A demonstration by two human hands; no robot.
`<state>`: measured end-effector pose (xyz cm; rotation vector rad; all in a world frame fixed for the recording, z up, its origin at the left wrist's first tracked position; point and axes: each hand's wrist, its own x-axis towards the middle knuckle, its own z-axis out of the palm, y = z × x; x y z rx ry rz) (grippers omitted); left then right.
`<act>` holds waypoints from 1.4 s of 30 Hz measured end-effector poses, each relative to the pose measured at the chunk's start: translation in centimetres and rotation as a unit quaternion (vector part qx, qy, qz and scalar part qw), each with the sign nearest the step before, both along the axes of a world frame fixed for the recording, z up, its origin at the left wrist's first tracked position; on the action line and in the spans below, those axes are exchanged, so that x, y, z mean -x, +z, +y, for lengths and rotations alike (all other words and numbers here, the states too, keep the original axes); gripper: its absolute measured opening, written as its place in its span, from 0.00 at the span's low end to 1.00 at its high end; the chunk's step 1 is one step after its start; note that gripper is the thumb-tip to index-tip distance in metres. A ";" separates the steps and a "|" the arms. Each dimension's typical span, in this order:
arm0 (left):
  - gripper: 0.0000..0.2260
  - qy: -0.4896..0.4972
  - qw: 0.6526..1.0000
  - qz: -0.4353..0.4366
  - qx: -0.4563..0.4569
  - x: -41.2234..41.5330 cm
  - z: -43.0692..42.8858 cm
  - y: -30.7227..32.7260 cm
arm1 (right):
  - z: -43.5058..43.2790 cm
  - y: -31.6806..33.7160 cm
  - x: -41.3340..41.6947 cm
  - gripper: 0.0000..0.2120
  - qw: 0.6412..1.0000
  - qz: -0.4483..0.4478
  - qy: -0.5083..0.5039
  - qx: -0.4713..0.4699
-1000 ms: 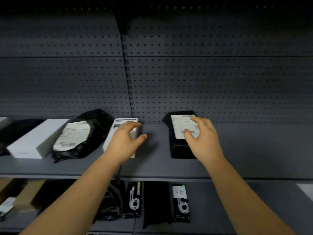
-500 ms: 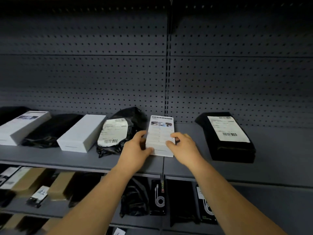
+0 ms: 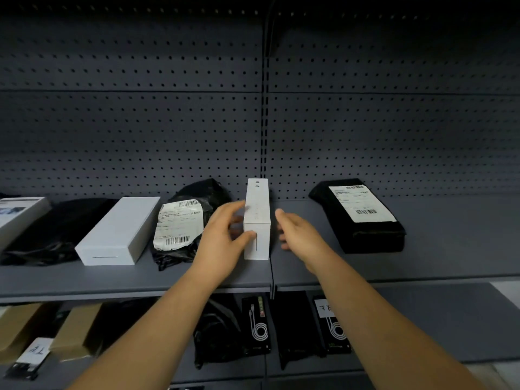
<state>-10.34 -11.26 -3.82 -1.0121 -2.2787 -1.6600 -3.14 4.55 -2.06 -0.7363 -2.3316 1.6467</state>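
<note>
The small white box (image 3: 257, 220) now stands on one long narrow side on the shelf (image 3: 450, 249), over the seam between two shelf sections, with its far end towards the pegboard (image 3: 394, 136). Half a second ago it lay flat with its printed face up and both hands on it, so it has been turned a quarter turn onto its edge. The left hand (image 3: 222, 240) grips the box: the thumb is hooked over the near end face and the fingers lie along the left side. The right hand (image 3: 298, 235) has come off the box and is held just beside its right side with the fingers straight and spread. A narrow gap shows between them, and the hand holds nothing. The neighbouring goods have not moved. The black bag (image 3: 180, 220) with its paper label lies just to the left of the left hand, and the large white box (image 3: 118, 232) lies flat further left. The black parcel (image 3: 363, 218) lies well apart to the right. Cable packs (image 3: 257, 325) lie on the level below. Judgement: the work in hand is tidying the shelf stock, and the reorientation step looks nearly done. The box takes less shelf width on edge but is less stable, so the left hand should let go only once the box rests squarely, with the open right hand placed to catch any tilt to the right.
</note>
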 end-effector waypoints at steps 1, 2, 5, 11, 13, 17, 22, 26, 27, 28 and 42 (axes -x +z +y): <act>0.26 0.008 0.999 -0.035 -0.005 0.1 -0.2 -0.4 | -0.1 0.3 0.2 0.18 0.999 0.037 0.006 0.004; 0.24 0.011 0.998 -0.069 0.003 0.2 -0.3 -0.9 | -0.3 0.5 0.4 0.16 0.998 0.062 0.020 0.008; 0.17 -0.009 0.990 -0.127 0.054 0.3 -0.6 -1.9 | -0.9 0.8 1.3 0.18 0.996 0.074 0.050 -0.006; 0.16 -0.012 0.996 -0.077 0.051 0.2 0.9 -1.7 | 1.2 0.6 -0.2 0.15 0.986 0.080 0.016 0.146; 0.15 -0.018 0.995 -0.042 0.085 0.0 2.1 -1.3 | 2.8 0.4 -1.1 0.13 0.998 0.028 -0.018 0.056; 0.12 -0.033 0.984 0.027 0.171 -0.3 4.3 -0.8 | 4.8 0.2 -3.1 0.22 0.994 -0.081 0.016 -0.067; 0.14 0.057 0.985 -0.067 0.149 0.2 4.7 -0.5 | 5.4 -0.3 -3.6 0.21 0.992 -0.096 0.040 -0.071; 0.09 0.028 0.965 -0.217 0.145 0.5 4.5 -0.6 | 5.4 -0.3 -3.3 0.20 0.991 -0.103 0.053 -0.059; 0.09 0.028 0.966 -0.219 0.131 0.4 4.4 -0.6 | 5.3 -0.4 -3.2 0.19 0.993 -0.093 0.051 -0.049; 0.09 0.028 0.970 -0.210 0.118 0.2 4.2 -0.4 | 5.1 -0.6 -3.2 0.17 0.995 -0.078 0.046 -0.035; 0.23 0.048 0.998 0.002 -0.040 -1.2 1.2 4.6 | 4.5 2.0 -3.0 0.18 0.972 0.173 0.036 0.157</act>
